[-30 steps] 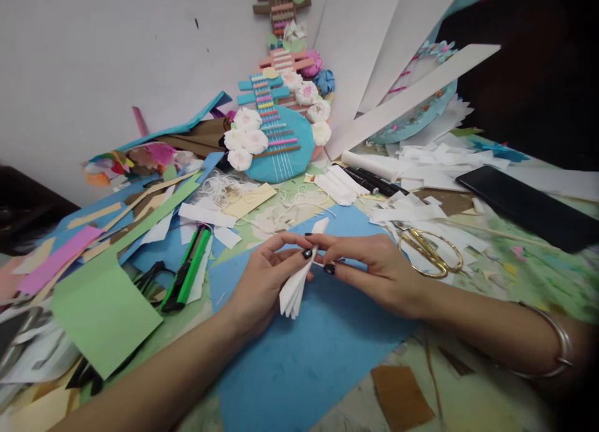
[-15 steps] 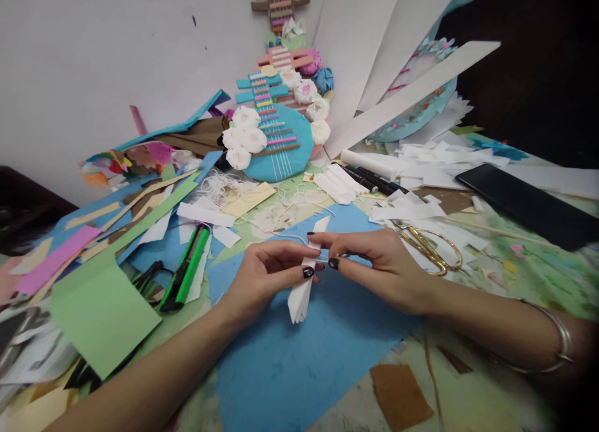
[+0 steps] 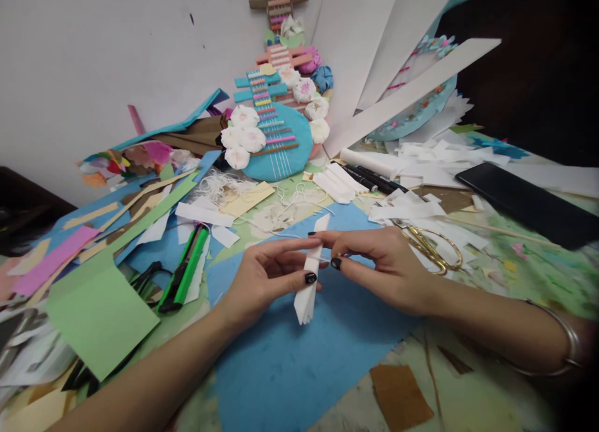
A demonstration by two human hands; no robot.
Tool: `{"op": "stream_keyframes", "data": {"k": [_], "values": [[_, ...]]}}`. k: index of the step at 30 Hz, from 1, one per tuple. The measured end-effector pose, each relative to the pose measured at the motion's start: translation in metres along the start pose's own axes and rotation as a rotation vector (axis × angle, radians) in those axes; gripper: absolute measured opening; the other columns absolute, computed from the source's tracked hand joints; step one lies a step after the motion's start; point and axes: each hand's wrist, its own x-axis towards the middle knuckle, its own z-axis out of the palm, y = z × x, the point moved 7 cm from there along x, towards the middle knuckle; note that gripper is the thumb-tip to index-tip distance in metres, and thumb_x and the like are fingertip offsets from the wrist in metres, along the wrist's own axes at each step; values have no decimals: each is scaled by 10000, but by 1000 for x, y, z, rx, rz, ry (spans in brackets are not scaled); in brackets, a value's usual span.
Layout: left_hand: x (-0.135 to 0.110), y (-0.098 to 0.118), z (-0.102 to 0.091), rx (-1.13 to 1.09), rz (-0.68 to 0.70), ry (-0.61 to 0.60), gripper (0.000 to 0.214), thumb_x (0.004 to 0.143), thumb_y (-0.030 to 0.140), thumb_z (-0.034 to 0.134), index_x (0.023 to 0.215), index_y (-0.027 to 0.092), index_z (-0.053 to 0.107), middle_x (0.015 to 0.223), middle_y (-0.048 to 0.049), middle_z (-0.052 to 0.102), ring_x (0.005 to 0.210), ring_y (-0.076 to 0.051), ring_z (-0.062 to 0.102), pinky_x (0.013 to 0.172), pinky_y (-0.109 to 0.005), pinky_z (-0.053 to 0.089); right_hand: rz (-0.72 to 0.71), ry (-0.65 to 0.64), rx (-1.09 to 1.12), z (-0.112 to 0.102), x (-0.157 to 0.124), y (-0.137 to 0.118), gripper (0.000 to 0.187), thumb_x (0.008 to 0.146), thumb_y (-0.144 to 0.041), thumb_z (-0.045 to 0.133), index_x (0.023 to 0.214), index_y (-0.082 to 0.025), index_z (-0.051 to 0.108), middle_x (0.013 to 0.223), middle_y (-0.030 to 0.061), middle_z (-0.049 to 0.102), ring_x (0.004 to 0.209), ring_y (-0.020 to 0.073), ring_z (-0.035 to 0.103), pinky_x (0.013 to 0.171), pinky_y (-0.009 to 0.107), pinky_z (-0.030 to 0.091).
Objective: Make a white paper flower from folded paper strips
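Cluttered desk [image 3: 472,401], blue sheet [image 3: 271,376] nearest. Over it, left hand [image 3: 262,279] clamped on folded white paper [image 3: 305,304], tilted; right hand [image 3: 390,270] pinching white string [image 3: 324,258] running to that paper. Green cutter [image 3: 187,266] left, gold scissors [image 3: 418,237] right. Further: black markers [image 3: 360,175], then blue paper instrument [image 3: 299,135] with white flowers [image 3: 244,138], wall [image 3: 93,45] behind.
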Motion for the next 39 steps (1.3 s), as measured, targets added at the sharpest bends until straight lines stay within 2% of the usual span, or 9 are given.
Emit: {"op": "stream_keyframes", "data": {"k": [4, 12, 18, 22, 24, 27, 32, 39], "values": [[2, -3, -1, 14, 24, -11, 286, 657, 188, 752, 942, 197, 728, 810, -78, 721, 654, -186, 673, 642, -309, 553, 2, 7, 28, -1, 0, 3, 148, 791, -129, 519, 776, -202, 647, 1101, 41, 680, 1006, 192, 644, 860, 303, 492], [3, -6, 4, -77, -18, -67, 189, 634, 144, 761, 817, 190, 748, 771, -64, 732, 651, -195, 692, 646, -308, 575, 15, 0, 54, -1, 2, 3, 185, 794, -105, 506, 726, -195, 652, 978, 30, 718, 1016, 191, 641, 865, 296, 491], [3, -6, 2, -67, -11, -36, 168, 620, 131, 765, 779, 186, 749, 738, -58, 732, 643, -199, 697, 645, -300, 583, 2, 1, 59, 1, 2, 1, 156, 785, -126, 528, 721, -199, 650, 990, 27, 714, 988, 190, 651, 863, 301, 491], [3, -4, 2, -51, -2, -28, 182, 612, 111, 765, 778, 183, 748, 730, -58, 732, 608, -182, 692, 606, -258, 573, 38, -42, 187, 5, 3, 4, 103, 822, -188, 534, 794, -192, 632, 966, 39, 705, 1039, 192, 621, 866, 308, 485], [3, -4, 3, -47, 0, -30, 178, 611, 111, 765, 774, 181, 748, 733, -62, 732, 608, -185, 692, 596, -254, 571, 69, -27, 244, 5, 4, 7, 119, 856, -236, 514, 870, -191, 623, 965, 42, 698, 1023, 184, 622, 850, 305, 488], [3, -5, 4, -45, -6, -31, 179, 620, 119, 763, 786, 184, 748, 747, -68, 734, 618, -192, 695, 602, -261, 571, 113, 7, 214, 3, 4, 11, 152, 882, -247, 485, 926, -190, 619, 998, 45, 691, 961, 168, 633, 819, 291, 488], [4, -6, 4, -43, -15, -18, 195, 634, 137, 762, 819, 200, 749, 751, -66, 735, 647, -196, 700, 617, -260, 568, 153, 76, 143, -2, 4, 13, 139, 878, -209, 484, 845, -179, 615, 998, 45, 697, 895, 158, 643, 776, 274, 483], [4, -7, 3, -31, -29, -3, 180, 632, 138, 765, 803, 192, 748, 745, -63, 736, 665, -203, 704, 628, -260, 567, 169, 119, 152, -2, 2, 14, 145, 883, -212, 479, 822, -178, 606, 937, 31, 706, 882, 154, 647, 765, 268, 482]]}}
